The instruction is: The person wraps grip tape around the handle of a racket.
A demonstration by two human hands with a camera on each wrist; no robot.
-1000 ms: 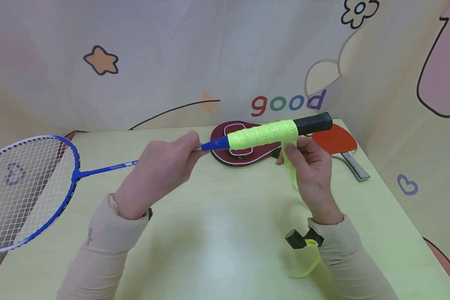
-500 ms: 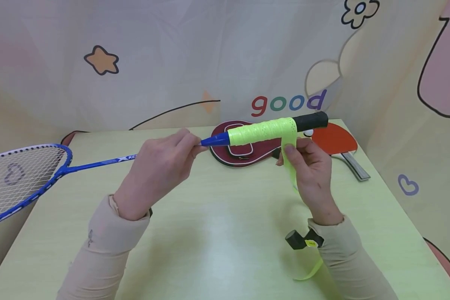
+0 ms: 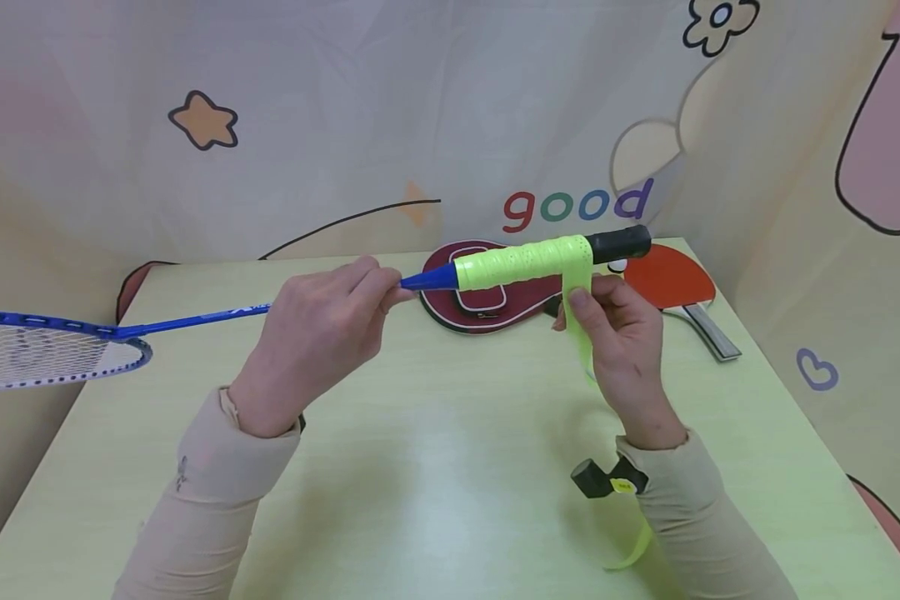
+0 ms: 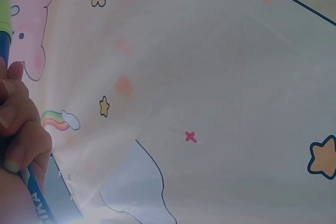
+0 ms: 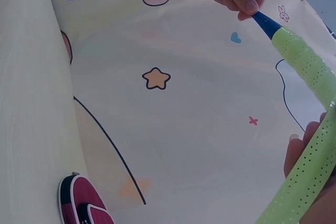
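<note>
Lime-green perforated grip tape (image 3: pixel 521 263) is spiralling round the handle of a blue badminton racket (image 3: pixel 195 322), covering it from the blue cone (image 3: pixel 431 278) to the bare black end (image 3: pixel 621 244). The racket is being held up sideways above the tabletop (image 3: pixel 435 467), its strung head (image 3: pixel 52 354) stretching out past the left edge and showing nearly edge-on. The left hand (image 3: pixel 318 342) is gripping it where the shaft is meeting the cone, fingers curling closely round it. The right hand (image 3: pixel 630 358) is pinching the tape just below the handle, thumb pressing it flat against the fingers. A loose length of tape is curving out beside the right sleeve (image 3: pixel 693 500), towards the near edge. Behind the handle, a maroon case (image 3: pixel 450 312) is lying along the far edge, right of the middle. A red paddle (image 3: pixel 667 277) is resting by the far right corner, its grey handle pointing towards the right edge, and a white ball (image 3: pixel 617 267) is showing just beside it.
</note>
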